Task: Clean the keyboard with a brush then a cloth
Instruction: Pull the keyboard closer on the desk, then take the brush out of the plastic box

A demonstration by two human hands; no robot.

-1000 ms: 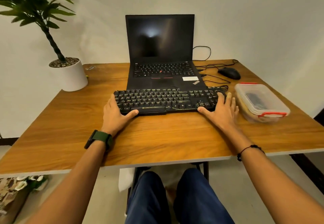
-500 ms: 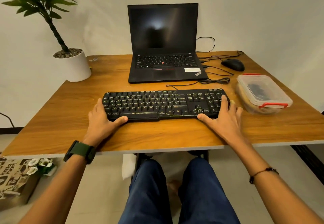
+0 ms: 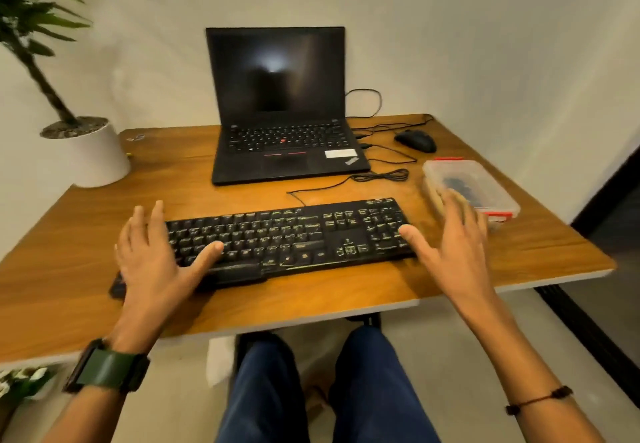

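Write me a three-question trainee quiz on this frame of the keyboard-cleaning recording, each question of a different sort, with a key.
1. True or false: the left hand is holding a brush.
2. Multiple choice: what lies just beyond the right hand?
A. a potted plant
B. a clear plastic container with red clips
C. a stack of books
3. Fill in: the cable of the black keyboard runs back across the table towards the ______.

Key:
1. False; both hands are open with fingers spread, at the ends of the keyboard.
2. B, the container.
3. laptop.
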